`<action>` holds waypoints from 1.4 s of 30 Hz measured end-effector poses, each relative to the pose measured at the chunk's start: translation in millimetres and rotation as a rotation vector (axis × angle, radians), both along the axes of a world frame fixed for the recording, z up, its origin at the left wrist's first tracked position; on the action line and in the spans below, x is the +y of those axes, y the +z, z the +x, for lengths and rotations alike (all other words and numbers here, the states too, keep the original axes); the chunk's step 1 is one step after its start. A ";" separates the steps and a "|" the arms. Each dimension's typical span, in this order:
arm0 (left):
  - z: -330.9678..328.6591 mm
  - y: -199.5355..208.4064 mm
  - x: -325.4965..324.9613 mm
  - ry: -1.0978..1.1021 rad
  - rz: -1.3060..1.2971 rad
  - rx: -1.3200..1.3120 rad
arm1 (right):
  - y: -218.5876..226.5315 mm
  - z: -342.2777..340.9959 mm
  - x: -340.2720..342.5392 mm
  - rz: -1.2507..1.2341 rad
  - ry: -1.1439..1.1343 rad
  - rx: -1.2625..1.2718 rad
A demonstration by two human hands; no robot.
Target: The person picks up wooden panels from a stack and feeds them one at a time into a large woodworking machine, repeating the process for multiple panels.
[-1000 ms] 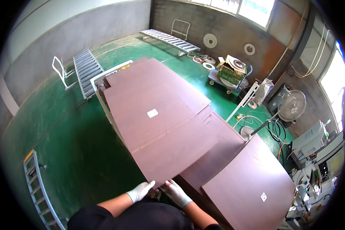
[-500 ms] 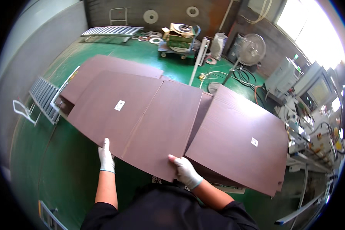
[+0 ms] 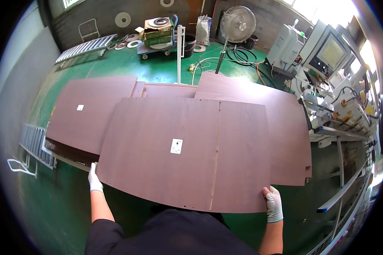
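Observation:
A large brown wood-grain panel (image 3: pixel 153 178) lies between my gloved hands, with a groove line running across it toward its right part. It bears a white label (image 3: pixel 176 146). My left hand (image 3: pixel 95 178) grips its left near corner, and my right hand (image 3: pixel 273 203) closes on the right near corner, thumb on top; the fingers underneath are hidden. Beneath and beyond the held panel are stacked brown panels: a labelled left one (image 3: pixel 83 129) and a right one (image 3: pixel 288 140). Whether the held panel's far edge rests on them I cannot tell.
On the green floor behind are a pedestal fan (image 3: pixel 238 24), a cart (image 3: pixel 154 49) with boxes and rings, and a roller conveyor (image 3: pixel 87 49). Another roller conveyor (image 3: pixel 37 144) stands left. A machine with a screen (image 3: pixel 332 53) and metal rails (image 3: pixel 342 193) occupy the right.
The held panel has moved right, now overlapping the right stack and uncovering the left stack's label. My hands have spread farther apart along its near edge. The view has turned rightward.

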State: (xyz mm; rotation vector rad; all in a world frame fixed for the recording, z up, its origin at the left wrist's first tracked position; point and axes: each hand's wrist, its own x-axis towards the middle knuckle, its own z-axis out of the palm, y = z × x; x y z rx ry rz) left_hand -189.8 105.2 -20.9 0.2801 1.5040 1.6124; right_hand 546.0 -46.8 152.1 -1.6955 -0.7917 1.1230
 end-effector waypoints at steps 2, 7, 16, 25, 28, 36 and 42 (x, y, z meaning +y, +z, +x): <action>23.6 31.2 -9.4 -0.217 -0.079 0.014 | -3.2 18.2 -19.6 -0.044 -0.043 -0.136; 109.9 102.4 -16.7 -0.392 0.146 0.218 | -44.8 60.5 -45.6 0.118 -0.379 -0.539; 293.7 76.3 -21.2 -0.680 0.265 0.392 | -76.7 97.6 6.5 0.116 -0.238 -1.451; 405.4 93.6 56.3 -0.845 0.024 1.540 | -84.2 207.0 43.9 -0.072 -0.223 -1.457; 407.8 93.2 60.0 -0.874 0.068 1.428 | -88.9 210.1 35.4 0.002 -0.266 -1.481; 422.5 91.5 17.4 -0.747 0.119 1.672 | -66.7 201.3 50.9 0.236 -0.286 -1.490; 483.9 150.9 -90.4 -1.418 0.400 0.979 | -81.5 213.1 39.5 -0.130 -0.270 -1.203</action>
